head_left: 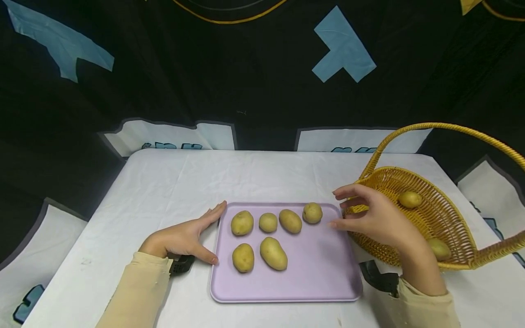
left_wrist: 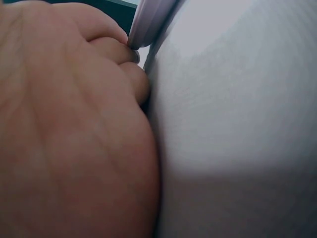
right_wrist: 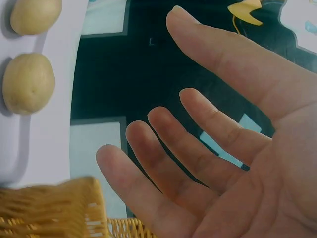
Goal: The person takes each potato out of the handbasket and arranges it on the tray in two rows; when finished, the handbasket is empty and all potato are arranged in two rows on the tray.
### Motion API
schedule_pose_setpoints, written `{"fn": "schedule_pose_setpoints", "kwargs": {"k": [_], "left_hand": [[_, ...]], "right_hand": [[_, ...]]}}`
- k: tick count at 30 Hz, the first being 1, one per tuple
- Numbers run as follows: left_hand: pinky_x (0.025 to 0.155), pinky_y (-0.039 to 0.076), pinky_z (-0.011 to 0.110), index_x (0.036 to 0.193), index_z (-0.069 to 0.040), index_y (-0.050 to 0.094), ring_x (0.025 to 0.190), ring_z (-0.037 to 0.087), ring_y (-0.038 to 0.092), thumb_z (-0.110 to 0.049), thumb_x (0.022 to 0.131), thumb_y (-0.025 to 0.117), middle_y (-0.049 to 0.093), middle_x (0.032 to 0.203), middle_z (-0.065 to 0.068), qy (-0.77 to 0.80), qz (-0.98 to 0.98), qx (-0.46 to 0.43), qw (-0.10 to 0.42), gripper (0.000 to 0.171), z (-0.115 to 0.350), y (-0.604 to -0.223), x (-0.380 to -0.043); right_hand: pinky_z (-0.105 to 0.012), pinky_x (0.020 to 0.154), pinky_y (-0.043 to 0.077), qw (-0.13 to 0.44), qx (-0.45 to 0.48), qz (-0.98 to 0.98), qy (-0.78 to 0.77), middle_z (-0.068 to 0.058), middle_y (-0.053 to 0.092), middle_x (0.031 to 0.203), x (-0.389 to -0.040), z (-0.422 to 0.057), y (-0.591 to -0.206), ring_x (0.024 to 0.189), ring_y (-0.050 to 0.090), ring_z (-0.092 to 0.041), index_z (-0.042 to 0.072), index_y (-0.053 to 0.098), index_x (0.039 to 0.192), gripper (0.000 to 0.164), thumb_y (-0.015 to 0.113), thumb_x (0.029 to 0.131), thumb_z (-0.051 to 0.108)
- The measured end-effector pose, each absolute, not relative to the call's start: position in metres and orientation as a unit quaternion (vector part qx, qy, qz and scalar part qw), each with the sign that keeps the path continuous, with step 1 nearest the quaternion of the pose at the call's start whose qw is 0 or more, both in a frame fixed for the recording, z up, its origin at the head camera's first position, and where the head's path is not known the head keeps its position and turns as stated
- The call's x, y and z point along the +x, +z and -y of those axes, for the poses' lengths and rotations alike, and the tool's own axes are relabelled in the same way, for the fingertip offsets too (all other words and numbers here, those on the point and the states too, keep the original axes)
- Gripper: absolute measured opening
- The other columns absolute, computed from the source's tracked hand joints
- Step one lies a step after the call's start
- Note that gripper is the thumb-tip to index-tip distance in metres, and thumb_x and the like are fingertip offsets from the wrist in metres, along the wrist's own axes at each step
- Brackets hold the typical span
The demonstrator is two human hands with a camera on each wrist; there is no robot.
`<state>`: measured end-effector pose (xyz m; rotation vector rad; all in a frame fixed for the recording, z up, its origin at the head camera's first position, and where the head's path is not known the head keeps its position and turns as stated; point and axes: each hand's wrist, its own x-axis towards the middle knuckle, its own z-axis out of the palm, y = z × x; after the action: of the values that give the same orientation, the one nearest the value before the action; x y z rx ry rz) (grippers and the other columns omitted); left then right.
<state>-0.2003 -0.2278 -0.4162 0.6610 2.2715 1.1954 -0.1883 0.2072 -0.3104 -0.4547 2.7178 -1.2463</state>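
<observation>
White cloth covers the table (head_left: 172, 182), and behind it hangs a black backdrop with pale blue shapes. A lilac tray (head_left: 320, 269) lies near the front edge, its long side running left to right. Six potatoes sit on the left and far part of the tray: four in a far row and two nearer.

The far-right potato (head_left: 312, 212) in that row is roundish, so its long axis is hard to tell; it sits close to the tray's far right corner. Beside it on the left, the oval potato (head_left: 290, 221) lies tilted, its long axis running from far left to near right. The largest potato (head_left: 273, 253), in the near row, is slanted the same way.

The right hand (head_left: 375, 216) hovers over the tray's right edge, just right of the far-right potato, fingers spread and lightly bent, with nothing in it; the right wrist view shows the bare palm (right_wrist: 257, 163) plainly. Just behind it a woven yellow basket (head_left: 434, 218) with a tall arched handle stands tipped toward the tray, with two potatoes inside.

The left hand (head_left: 186, 237) rests flat on the cloth against the tray's left edge, fingers straight, thumb and forefinger touching the rim; the left wrist view shows fingertips (left_wrist: 133, 54) at the tray's rim (left_wrist: 148, 20).
</observation>
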Motion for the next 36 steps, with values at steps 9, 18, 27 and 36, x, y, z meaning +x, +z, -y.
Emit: {"fn": "schedule_pose_setpoints", "kwargs": {"k": [9, 18, 27, 36], "left_hand": [[0.118, -0.002, 0.059, 0.163, -0.01, 0.005, 0.152, 0.031, -0.009, -0.031, 0.068, 0.093, -0.004, 0.169, 0.006, 0.439, -0.83, 0.243, 0.244, 0.131, 0.228, -0.416, -0.201], [0.117, -0.002, 0.06, 0.163, -0.011, 0.005, 0.152, 0.032, -0.01, -0.03, 0.068, 0.094, -0.004, 0.169, 0.007, 0.438, -0.831, 0.241, 0.244, 0.131, 0.228, -0.417, -0.2], [0.117, -0.002, 0.06, 0.162, -0.008, 0.004, 0.152, 0.031, -0.01, -0.032, 0.069, 0.093, -0.004, 0.169, 0.007, 0.431, -0.832, 0.251, 0.242, 0.131, 0.226, -0.416, -0.202], [0.117, -0.002, 0.06, 0.163, -0.009, 0.004, 0.152, 0.031, -0.009, -0.031, 0.069, 0.093, -0.004, 0.169, 0.007, 0.431, -0.834, 0.246, 0.241, 0.131, 0.227, -0.415, -0.201]], "right_hand": [[-0.021, 0.083, 0.054, 0.042, -0.13, -0.904, -0.406, -0.011, 0.064, 0.123, -0.187, -0.225, -0.302, 0.114, 0.061, -0.03, 0.006, 0.062, 0.128, 0.065, 0.09, 0.076, 0.034], [-0.017, 0.082, 0.052, 0.028, -0.118, -0.91, -0.396, -0.012, 0.064, 0.124, -0.185, -0.233, -0.301, 0.115, 0.06, -0.032, 0.005, 0.062, 0.129, 0.065, 0.088, 0.078, 0.037], [-0.029, 0.086, 0.055, 0.039, -0.071, -0.926, -0.368, -0.014, 0.059, 0.132, -0.185, -0.253, -0.294, 0.118, 0.057, -0.035, 0.012, 0.06, 0.131, 0.07, 0.085, 0.078, 0.049], [-0.054, 0.093, 0.053, 0.138, -0.109, -0.945, -0.275, -0.018, 0.054, 0.137, -0.217, -0.287, -0.278, 0.123, 0.052, -0.04, 0.008, 0.055, 0.139, 0.076, 0.087, 0.078, 0.04]]}}
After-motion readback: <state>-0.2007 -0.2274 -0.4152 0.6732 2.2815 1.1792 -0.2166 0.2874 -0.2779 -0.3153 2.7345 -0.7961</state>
